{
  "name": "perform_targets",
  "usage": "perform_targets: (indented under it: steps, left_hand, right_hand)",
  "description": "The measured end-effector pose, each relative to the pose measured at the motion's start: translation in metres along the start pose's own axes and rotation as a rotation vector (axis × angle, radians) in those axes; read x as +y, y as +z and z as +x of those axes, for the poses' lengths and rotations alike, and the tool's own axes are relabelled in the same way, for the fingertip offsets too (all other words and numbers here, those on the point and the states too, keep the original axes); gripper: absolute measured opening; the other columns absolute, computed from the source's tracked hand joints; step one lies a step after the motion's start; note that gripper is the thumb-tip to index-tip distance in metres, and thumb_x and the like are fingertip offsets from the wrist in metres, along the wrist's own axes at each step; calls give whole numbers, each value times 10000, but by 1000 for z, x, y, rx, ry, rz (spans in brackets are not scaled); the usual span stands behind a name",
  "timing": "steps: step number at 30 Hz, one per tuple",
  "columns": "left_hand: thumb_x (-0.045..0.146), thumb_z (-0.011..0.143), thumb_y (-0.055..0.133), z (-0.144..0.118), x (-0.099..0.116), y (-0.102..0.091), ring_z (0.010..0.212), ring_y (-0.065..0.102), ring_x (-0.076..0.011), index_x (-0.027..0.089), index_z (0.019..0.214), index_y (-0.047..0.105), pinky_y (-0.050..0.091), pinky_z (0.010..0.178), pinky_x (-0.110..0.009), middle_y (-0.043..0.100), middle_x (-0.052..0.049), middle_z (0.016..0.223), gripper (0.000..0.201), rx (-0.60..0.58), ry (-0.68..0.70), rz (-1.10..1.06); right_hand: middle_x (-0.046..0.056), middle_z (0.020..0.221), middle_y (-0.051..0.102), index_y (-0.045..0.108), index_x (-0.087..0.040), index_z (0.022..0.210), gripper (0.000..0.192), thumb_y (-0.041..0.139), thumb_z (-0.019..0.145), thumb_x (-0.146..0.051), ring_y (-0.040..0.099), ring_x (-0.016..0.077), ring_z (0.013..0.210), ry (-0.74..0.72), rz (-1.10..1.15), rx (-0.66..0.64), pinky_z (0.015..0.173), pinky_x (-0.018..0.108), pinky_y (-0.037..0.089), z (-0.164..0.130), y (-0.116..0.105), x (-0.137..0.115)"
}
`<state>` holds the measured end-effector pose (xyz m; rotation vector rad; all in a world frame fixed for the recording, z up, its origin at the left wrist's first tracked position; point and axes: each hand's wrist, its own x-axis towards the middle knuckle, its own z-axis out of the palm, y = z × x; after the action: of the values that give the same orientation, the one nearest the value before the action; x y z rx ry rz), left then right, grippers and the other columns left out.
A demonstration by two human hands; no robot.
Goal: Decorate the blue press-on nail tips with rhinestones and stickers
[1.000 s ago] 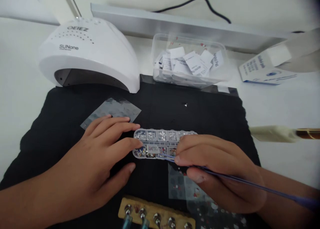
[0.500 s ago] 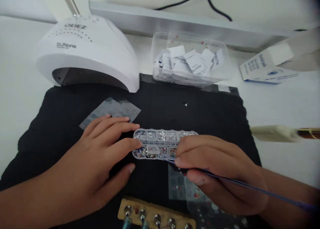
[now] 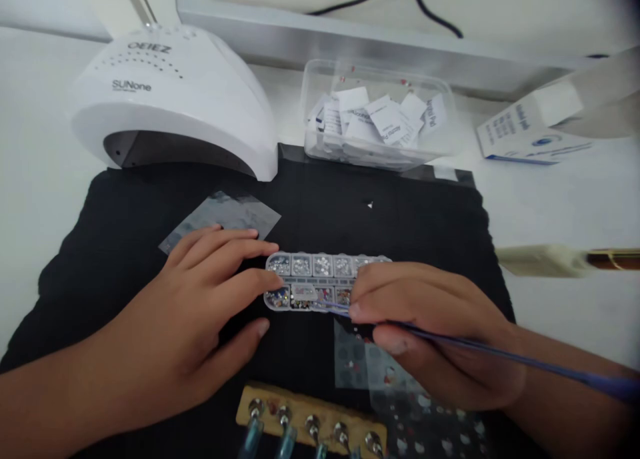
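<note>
A clear compartment box of small rhinestones (image 3: 315, 275) lies on a black mat (image 3: 390, 225). My left hand (image 3: 195, 319) rests flat on the mat, its fingertips touching the box's left end. My right hand (image 3: 430, 332) covers the box's right end and grips a thin purple stick (image 3: 500, 360), whose tip reaches into a front compartment. A clear sticker sheet (image 3: 357, 362) lies just under my right hand.
A white nail lamp (image 3: 170, 99) stands at the back left. Behind the mat sit a clear tub of paper packets (image 3: 380, 119) and a white carton (image 3: 530, 135). A wooden holder with metal pegs (image 3: 310, 422) is nearest me. A brush (image 3: 560, 260) lies at right, another clear sheet (image 3: 225, 215) at left.
Both hands and the box stay almost in place. The view has tipped slightly, so everything sits a little higher in the picture.
</note>
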<state>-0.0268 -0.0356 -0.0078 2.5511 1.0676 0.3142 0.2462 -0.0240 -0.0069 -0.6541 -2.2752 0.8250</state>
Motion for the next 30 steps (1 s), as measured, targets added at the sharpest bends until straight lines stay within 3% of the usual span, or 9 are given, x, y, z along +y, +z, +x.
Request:
perform_targets:
  steps: [12,22,30]
  left_hand:
    - [291,910,516,2,0,-1,1258,485,-304,252,1124,566,375,1040,-529,553,-55,1313,224,29,-9,-20]
    - [310,899,526,3,0,-1,1248,494,-300,240,1123,570,378,1043,-522,558,-64,1310,238,47,-3,-14]
    - [302,914,512,2,0,0,1266,472,-288,251,1131,553,369,1050,-524,543,-63,1319,227,35,-10,-9]
  right_hand:
    - [10,720,589,621,-187,875,108,533,936,-200,556,127,618,6,243,115,555,263,446,2,9,11]
    - [13,738,611,630,-173,840,196,528,956,-294,545,108,613,44,198,174,542,247,435,2,13,7]
    - [0,726,608,606,-168,849,124,509,926,-174,542,97,599,3,165,161,546,236,443,3,11,8]
